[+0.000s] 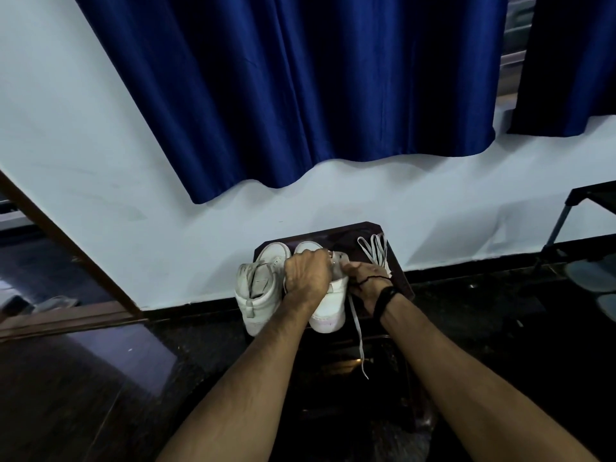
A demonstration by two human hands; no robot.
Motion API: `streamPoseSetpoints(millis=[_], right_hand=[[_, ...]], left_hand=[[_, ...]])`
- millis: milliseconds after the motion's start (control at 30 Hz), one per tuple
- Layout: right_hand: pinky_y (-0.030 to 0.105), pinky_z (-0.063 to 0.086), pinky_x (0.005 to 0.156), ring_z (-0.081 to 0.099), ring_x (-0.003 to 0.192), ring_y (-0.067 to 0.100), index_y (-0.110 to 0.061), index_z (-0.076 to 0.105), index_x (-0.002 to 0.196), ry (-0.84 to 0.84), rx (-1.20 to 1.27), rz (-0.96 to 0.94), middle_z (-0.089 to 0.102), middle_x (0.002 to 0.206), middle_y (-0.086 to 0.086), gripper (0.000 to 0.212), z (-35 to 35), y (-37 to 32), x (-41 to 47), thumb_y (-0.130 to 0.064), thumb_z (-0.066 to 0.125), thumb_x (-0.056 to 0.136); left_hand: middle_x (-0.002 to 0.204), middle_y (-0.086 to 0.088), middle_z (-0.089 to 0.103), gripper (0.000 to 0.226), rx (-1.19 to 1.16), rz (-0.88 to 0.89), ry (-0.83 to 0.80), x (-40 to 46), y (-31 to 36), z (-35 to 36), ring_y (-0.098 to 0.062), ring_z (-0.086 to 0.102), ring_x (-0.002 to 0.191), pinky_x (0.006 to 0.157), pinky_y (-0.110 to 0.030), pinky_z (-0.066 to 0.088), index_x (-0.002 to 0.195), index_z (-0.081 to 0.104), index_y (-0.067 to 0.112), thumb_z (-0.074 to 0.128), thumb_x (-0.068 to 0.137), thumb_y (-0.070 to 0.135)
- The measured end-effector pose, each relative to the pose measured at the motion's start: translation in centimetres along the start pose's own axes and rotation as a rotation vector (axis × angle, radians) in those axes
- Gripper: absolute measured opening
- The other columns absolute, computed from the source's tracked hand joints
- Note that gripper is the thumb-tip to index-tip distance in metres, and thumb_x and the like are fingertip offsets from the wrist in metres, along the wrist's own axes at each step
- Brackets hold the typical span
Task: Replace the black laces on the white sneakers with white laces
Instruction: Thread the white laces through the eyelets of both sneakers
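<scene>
Under both hands, the right sneaker [328, 308] lay toe-away; left hand [308, 273] clutched its tongue, right hand [365, 280] pinched the white lace [358, 331], trailing toward the wrist.

Left hand [308, 273] and right hand [366, 281] grip the right sneaker [328, 308] on a stool [400, 278].

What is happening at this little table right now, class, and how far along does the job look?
A person is working with both hands on the right sneaker of a white pair standing on a small dark table. The left hand curls over the top of that shoe, while the right hand works at its lacing area. A white lace trails from the shoe over the table's near edge. The left sneaker stands untouched beside it, and another white lace lies bundled behind the hands.
</scene>
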State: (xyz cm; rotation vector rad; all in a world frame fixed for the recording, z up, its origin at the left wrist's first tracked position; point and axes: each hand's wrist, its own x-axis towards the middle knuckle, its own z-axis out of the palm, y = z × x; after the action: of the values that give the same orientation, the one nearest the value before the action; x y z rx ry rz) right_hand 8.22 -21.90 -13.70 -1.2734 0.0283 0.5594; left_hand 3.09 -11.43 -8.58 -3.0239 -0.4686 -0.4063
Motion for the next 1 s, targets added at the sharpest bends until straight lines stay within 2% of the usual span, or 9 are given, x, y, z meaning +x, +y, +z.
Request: streamPoseSetpoints(millis=[100, 167, 233, 333, 433, 533, 667, 767, 1000], right_hand=[[0.023, 0.051, 0.059, 0.063, 0.057, 0.015, -0.006, 0.065, 0.071, -0.013, 0.061, -0.014, 0.067, 0.056, 0.001, 0.024, 0.3, 0.0, -0.4, -0.005, 0.055, 0.093], [0.027, 0.051, 0.066, 0.063, 0.065, 0.019, -0.005, 0.067, 0.076, 0.012, 0.087, -0.038, 0.069, 0.066, 0.006, 0.017, 0.4, 0.3, -0.2, -0.006, 0.059, 0.091], [0.030, 0.052, 0.071, 0.063, 0.074, 0.022, -0.006, 0.068, 0.083, 0.022, 0.090, -0.079, 0.068, 0.080, 0.012, 0.010, 0.4, 0.5, -0.1, -0.010, 0.064, 0.090], [0.022, 0.050, 0.060, 0.061, 0.069, 0.016, -0.007, 0.071, 0.090, 0.085, 0.030, -0.138, 0.069, 0.078, 0.009, 0.009, 0.3, 0.8, 0.3, -0.015, 0.066, 0.090], [0.031, 0.055, 0.075, 0.065, 0.079, 0.022, -0.008, 0.073, 0.095, 0.106, -0.010, -0.187, 0.072, 0.087, 0.013, 0.011, 0.4, 1.2, 0.7, -0.013, 0.068, 0.088], [0.040, 0.055, 0.090, 0.069, 0.089, 0.021, -0.016, 0.075, 0.091, 0.109, -0.098, -0.251, 0.075, 0.093, 0.008, 0.009, 0.5, 1.5, 0.9, -0.012, 0.071, 0.084], [0.038, 0.056, 0.087, 0.071, 0.087, 0.016, -0.030, 0.075, 0.090, 0.147, -0.275, -0.330, 0.075, 0.087, -0.004, 0.015, 0.5, 1.7, 1.1, -0.019, 0.071, 0.080], [0.033, 0.056, 0.082, 0.069, 0.082, 0.015, -0.033, 0.074, 0.093, 0.182, -0.402, -0.373, 0.074, 0.082, -0.005, 0.018, 0.7, 1.7, 0.5, -0.021, 0.069, 0.082], [0.029, 0.055, 0.084, 0.069, 0.083, 0.009, -0.032, 0.074, 0.092, 0.195, -0.387, -0.389, 0.074, 0.084, -0.008, 0.018, 1.1, 1.7, 0.3, -0.017, 0.070, 0.083]], left_hand=[[0.108, -0.011, 0.068, 0.023, -0.018, 0.040, 0.015, 0.1, -0.2, 0.2, -0.035, 0.063, 0.101, 0.074, -0.036, 0.041, 0.107, 0.065, 0.023, 0.044, 0.096, 0.024], [0.104, -0.012, 0.069, 0.022, -0.052, 0.023, 0.032, 0.2, -0.1, 0.4, -0.035, 0.064, 0.099, 0.070, -0.036, 0.037, 0.105, 0.063, 0.022, 0.043, 0.096, 0.025], [0.103, -0.012, 0.069, 0.022, -0.076, -0.005, 0.037, 0.3, 0.2, 0.6, -0.035, 0.064, 0.099, 0.072, -0.037, 0.041, 0.105, 0.063, 0.021, 0.044, 0.097, 0.026], [0.104, -0.012, 0.069, 0.022, -0.099, -0.024, 0.026, 0.5, 0.9, 0.7, -0.035, 0.064, 0.101, 0.077, -0.037, 0.044, 0.106, 0.064, 0.020, 0.046, 0.095, 0.030], [0.105, -0.012, 0.069, 0.025, -0.144, -0.108, 0.039, 0.4, 1.4, 0.9, -0.035, 0.064, 0.102, 0.080, -0.038, 0.047, 0.107, 0.065, 0.019, 0.047, 0.095, 0.032], [0.104, -0.013, 0.069, 0.025, -0.175, -0.144, 0.062, 0.2, 1.3, 1.2, -0.035, 0.064, 0.100, 0.078, -0.039, 0.048, 0.107, 0.066, 0.020, 0.047, 0.097, 0.033], [0.104, -0.014, 0.068, 0.023, -0.186, -0.070, 0.053, 0.3, 0.4, 1.2, -0.038, 0.063, 0.100, 0.075, -0.039, 0.046, 0.105, 0.064, 0.021, 0.048, 0.097, 0.035], [0.100, -0.014, 0.068, 0.023, -0.196, 0.003, 0.052, 0.2, -0.2, 1.3, -0.039, 0.062, 0.096, 0.071, -0.039, 0.044, 0.101, 0.061, 0.020, 0.046, 0.098, 0.037], [0.085, -0.008, 0.070, 0.025, -0.282, -0.009, 0.124, -0.6, -0.8, 1.5, -0.035, 0.064, 0.087, 0.066, -0.038, 0.043, 0.099, 0.060, 0.024, 0.043, 0.098, 0.043]])
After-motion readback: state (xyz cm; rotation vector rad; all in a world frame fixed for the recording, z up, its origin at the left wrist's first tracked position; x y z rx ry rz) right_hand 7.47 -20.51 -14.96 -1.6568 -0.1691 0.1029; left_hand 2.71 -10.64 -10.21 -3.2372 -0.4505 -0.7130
